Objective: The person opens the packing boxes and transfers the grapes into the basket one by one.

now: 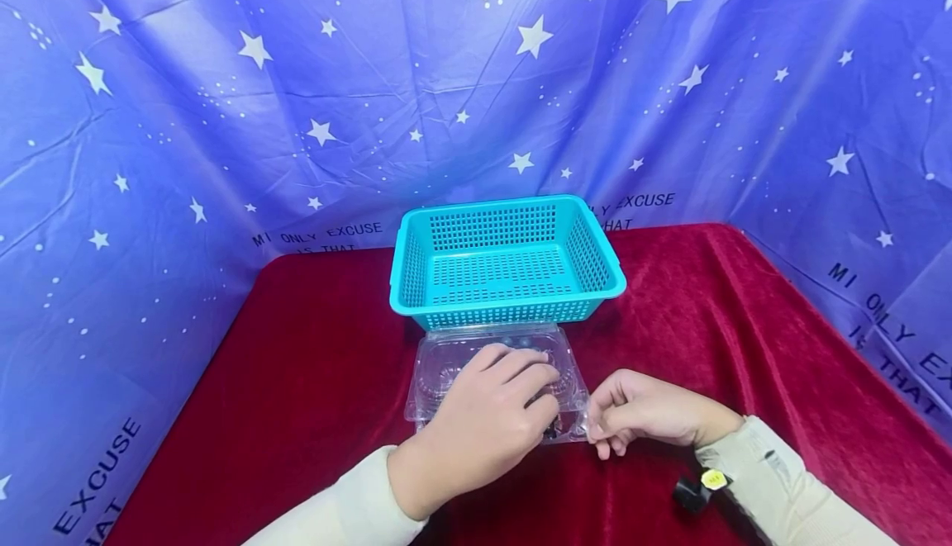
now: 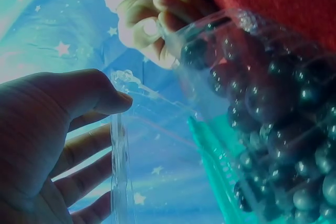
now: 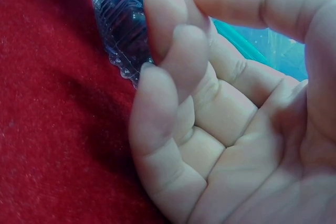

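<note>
A clear plastic clamshell box (image 1: 568,426) lies on the red cloth in front of me, its lid (image 2: 119,182) raised from the base. Dark, glossy round fruit (image 2: 281,137) of mixed sizes fills the base in the left wrist view. My left hand (image 1: 483,414) reaches over the box and holds the lid's edge, thumb on one side and fingers on the other. At the box's right front corner, my right hand (image 1: 643,410) pinches the plastic rim between thumb and forefinger, its other fingers curled loosely. My left hand hides much of the box from the head view.
A turquoise plastic basket (image 1: 506,298) stands right behind the box, with nothing in it. Red velvet cloth (image 1: 312,348) covers the table. Blue starred curtains (image 1: 416,75) hang around the back and sides. A small black object with a yellow label (image 1: 695,492) is by my right sleeve.
</note>
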A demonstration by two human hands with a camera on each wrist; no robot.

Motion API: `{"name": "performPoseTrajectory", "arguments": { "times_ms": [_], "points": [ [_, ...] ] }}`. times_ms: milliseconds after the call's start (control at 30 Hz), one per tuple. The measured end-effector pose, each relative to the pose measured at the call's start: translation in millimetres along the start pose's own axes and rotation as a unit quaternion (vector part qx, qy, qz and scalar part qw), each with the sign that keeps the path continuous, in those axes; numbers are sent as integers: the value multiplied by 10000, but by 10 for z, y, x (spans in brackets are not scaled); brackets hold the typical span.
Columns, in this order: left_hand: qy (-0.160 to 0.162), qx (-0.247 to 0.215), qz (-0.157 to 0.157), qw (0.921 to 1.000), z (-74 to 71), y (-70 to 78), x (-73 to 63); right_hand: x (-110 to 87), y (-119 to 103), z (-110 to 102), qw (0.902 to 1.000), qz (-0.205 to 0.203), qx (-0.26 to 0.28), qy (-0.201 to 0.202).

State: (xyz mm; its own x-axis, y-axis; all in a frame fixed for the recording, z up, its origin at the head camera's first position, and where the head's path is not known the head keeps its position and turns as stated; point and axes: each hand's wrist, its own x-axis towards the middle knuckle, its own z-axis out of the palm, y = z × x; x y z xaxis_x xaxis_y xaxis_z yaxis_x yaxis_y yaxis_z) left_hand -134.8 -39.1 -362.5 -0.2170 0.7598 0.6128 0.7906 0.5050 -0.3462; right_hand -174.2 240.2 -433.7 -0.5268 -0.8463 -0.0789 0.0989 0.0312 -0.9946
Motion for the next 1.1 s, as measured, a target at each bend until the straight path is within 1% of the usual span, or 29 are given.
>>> {"name": "performPoseTrajectory", "arguments": {
  "times_ms": [467,1100],
  "points": [
    [-39,-107,-405,9991,-139,-139,-20,2,6,-2,9999,132,-64,61],
    [297,-111,-778,9965,-264,-330,-46,0,-6,4,9997,196,-93,100]
  ]
}}
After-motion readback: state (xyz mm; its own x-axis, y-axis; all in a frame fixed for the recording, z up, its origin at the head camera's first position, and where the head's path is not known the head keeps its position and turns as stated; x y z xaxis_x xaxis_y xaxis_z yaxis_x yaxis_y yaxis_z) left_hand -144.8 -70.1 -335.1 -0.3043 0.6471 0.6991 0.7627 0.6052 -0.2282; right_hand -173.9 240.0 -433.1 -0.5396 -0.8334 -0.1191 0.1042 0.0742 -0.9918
